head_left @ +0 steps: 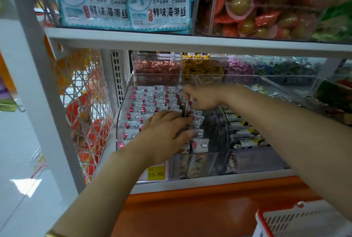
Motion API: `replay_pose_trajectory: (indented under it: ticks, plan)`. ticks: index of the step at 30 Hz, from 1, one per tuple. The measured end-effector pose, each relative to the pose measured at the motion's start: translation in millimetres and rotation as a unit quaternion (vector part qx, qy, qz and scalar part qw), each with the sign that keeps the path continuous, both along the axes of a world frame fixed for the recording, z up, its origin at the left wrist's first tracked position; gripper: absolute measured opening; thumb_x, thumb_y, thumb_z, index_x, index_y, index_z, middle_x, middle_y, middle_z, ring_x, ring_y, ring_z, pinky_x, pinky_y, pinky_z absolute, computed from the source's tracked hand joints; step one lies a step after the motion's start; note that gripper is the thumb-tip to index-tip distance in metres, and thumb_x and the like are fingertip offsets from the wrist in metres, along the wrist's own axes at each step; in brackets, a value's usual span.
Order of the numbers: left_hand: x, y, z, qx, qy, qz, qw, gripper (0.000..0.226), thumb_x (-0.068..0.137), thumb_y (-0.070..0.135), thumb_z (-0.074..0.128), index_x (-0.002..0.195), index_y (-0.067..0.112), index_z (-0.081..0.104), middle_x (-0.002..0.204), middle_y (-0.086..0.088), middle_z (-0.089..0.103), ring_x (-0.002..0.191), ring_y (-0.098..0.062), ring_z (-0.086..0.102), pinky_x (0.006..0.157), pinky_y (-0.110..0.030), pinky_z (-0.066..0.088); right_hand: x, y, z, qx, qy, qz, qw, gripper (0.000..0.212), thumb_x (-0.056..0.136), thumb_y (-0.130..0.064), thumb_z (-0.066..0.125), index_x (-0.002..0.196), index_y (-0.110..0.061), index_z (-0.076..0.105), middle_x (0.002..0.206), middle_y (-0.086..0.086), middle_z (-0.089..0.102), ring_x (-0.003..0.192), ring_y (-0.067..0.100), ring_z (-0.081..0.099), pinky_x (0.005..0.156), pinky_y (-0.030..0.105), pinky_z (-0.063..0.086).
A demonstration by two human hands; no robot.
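Observation:
A clear plastic bin (119,122) on a shop shelf holds rows of small white snack packets (141,103) printed with red dots and clouds. My left hand (163,135) lies flat on the packets at the bin's middle, fingers straight and pointing right. Just above it, my right hand (202,96) pinches a small dark packet (184,111) that hangs from its fingertips over the bin.
A second clear bin (285,91) with dark and yellow packets stands to the right. Smaller bins of red, yellow and purple sweets (156,65) sit behind. The upper shelf (171,40) hangs close overhead. A yellow price tag (156,173) reads 15.80. A white and red basket (297,219) is at lower right.

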State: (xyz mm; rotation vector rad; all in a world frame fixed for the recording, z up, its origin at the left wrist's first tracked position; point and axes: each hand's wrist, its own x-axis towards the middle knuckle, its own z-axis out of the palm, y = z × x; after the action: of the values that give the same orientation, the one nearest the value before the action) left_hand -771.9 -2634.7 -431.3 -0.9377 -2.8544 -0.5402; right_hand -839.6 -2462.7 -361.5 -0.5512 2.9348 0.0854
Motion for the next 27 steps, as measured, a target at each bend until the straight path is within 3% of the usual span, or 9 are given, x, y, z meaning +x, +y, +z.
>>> replay_pose_trajectory:
  ticks: [3,5,9,13,17,22,25,27]
  plan:
    - [1.1,0.7,1.2,0.016,-0.003,0.001,1.000,0.049,0.094,0.050,0.030,0.141,0.035,0.036,0.150,0.007,0.030,0.139,-0.015,0.016,0.115,-0.043,0.015,3.2,2.2,6.4,-0.018,-0.034,-0.029,0.999,0.033,0.088,-0.028,0.058,0.111,-0.019,0.037,0.081,-0.005,0.042,0.067,0.008,0.042,0.053,0.025,0.031]
    - [-0.2,4.4,4.0,0.032,0.002,0.009,0.999,0.045,0.096,0.045,0.032,0.138,0.030,0.042,0.145,0.004,0.038,0.135,-0.018,0.024,0.112,-0.043,0.020,2.9,1.2,6.9,0.027,-0.033,-0.021,0.999,0.038,0.085,-0.029,0.063,0.111,-0.015,0.040,0.085,-0.005,0.045,0.074,0.010,0.046,0.057,0.026,0.038]
    - [-9.7,18.8,12.5,0.073,0.006,0.046,0.996,0.034,0.098,0.033,0.037,0.120,0.019,0.058,0.120,-0.005,0.054,0.115,-0.027,0.042,0.099,-0.045,0.035,-0.9,-2.4,3.2,0.071,-0.030,-0.015,0.997,0.037,0.087,-0.021,0.062,0.119,-0.007,0.052,0.109,0.008,0.056,0.098,0.025,0.056,0.079,0.034,0.047]
    - [-24.9,37.6,21.1,0.097,-0.023,0.082,0.992,0.023,0.093,0.027,0.049,0.098,0.010,0.064,0.098,-0.010,0.061,0.098,-0.031,0.053,0.088,-0.046,0.045,-3.8,-4.6,-0.1,0.050,0.009,-0.013,0.999,0.023,0.088,-0.010,0.058,0.110,-0.005,0.055,0.103,0.012,0.055,0.085,0.024,0.051,0.063,0.029,0.038]
    - [-39.6,47.8,26.5,0.058,-0.047,0.139,0.988,0.010,0.086,0.020,0.055,0.084,0.013,0.062,0.090,-0.006,0.061,0.096,-0.030,0.058,0.087,-0.042,0.046,-7.0,-4.0,-1.5,0.035,0.024,-0.012,0.999,0.010,0.088,-0.007,0.056,0.097,-0.008,0.059,0.087,0.006,0.052,0.071,0.018,0.046,0.054,0.027,0.035]
    - [-42.4,48.1,28.6,0.040,-0.030,0.150,0.987,0.016,0.090,0.019,0.054,0.096,0.012,0.066,0.104,-0.009,0.064,0.100,-0.029,0.058,0.093,-0.046,0.044,-14.3,-7.8,-5.3,0.011,0.013,-0.004,1.000,0.004,0.088,-0.013,0.061,0.086,-0.017,0.062,0.077,-0.003,0.054,0.080,0.020,0.054,0.074,0.034,0.046]
    - [-41.1,44.0,31.7,-0.002,0.039,0.164,0.986,0.019,0.092,0.018,0.051,0.101,0.011,0.066,0.109,-0.010,0.062,0.106,-0.030,0.054,0.092,-0.044,0.042,-17.4,-9.8,-4.5,-0.026,0.016,0.001,1.000,0.002,0.089,-0.013,0.060,0.092,-0.011,0.060,0.095,0.003,0.060,0.089,0.022,0.056,0.082,0.037,0.048]
    - [-41.7,41.2,34.3,-0.016,0.076,0.165,0.983,0.021,0.092,0.018,0.051,0.104,0.010,0.066,0.111,-0.010,0.062,0.109,-0.030,0.052,0.093,-0.043,0.040,-17.9,-11.4,-0.6,-0.045,0.017,0.001,0.999,0.013,0.090,-0.010,0.059,0.102,-0.006,0.062,0.103,0.007,0.062,0.093,0.023,0.057,0.085,0.038,0.047]
